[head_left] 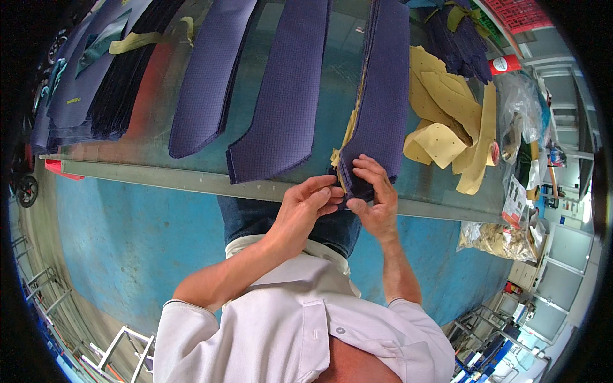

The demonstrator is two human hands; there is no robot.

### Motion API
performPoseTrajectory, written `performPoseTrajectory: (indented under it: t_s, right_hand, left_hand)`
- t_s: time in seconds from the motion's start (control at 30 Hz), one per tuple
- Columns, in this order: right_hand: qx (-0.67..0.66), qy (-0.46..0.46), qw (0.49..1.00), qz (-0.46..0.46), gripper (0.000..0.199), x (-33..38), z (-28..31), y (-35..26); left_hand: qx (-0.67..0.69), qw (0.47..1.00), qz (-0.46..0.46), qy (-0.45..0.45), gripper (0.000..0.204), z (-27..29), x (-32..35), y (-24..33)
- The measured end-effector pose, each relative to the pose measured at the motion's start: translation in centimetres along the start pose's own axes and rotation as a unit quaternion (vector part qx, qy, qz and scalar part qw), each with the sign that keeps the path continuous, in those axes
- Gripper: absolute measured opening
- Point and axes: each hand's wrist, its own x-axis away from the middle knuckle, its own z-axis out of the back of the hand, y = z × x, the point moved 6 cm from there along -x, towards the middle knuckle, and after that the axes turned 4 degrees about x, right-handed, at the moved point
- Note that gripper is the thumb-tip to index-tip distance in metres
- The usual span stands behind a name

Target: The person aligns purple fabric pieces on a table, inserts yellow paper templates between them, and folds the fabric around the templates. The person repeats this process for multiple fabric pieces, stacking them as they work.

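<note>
A long stack of purple textured fabric panels (382, 83) lies at the right of the table, its near end reaching the table edge. Yellow backing (350, 131) shows along its left side. At the near left corner, my left hand (301, 205) pinches the layers, fingers bent against the edge. My right hand (377, 199) grips the same end from the right, with fingertips on top and thumb at the front edge. The fingers partly hide what lies between them. To the left rest a second purple stack (281, 102) and a third, narrower stack (207, 83).
Yellow perforated offcuts (447, 105) lie right of the panels, with dark purple scraps (454, 38) behind. Thick piles of purple pieces (89, 83) fill the far left. A metal table edge (179, 180) runs in front of me. A clear plastic bag (501, 239) hangs at the right.
</note>
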Motion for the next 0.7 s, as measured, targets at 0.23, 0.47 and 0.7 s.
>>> performPoseTrajectory:
  t_s: [0.23, 0.47, 0.7]
  right_hand:
    - [-0.040, -0.022, 0.999, -0.026, 0.034, 0.2, 0.4, 0.6]
    - [-0.058, -0.019, 0.997, -0.035, 0.022, 0.0, 0.4, 0.6]
    - [-0.068, -0.011, 0.997, -0.029, 0.019, 0.1, 0.4, 1.1]
  left_hand:
    - [-0.094, 0.996, -0.012, -0.003, 0.034, -0.6, -1.6, 1.2]
    - [-0.178, 0.983, -0.023, 0.036, 0.035, -0.2, -2.9, 1.1]
    - [-0.174, 0.984, -0.043, 0.017, 0.030, 0.0, -3.1, 0.8]
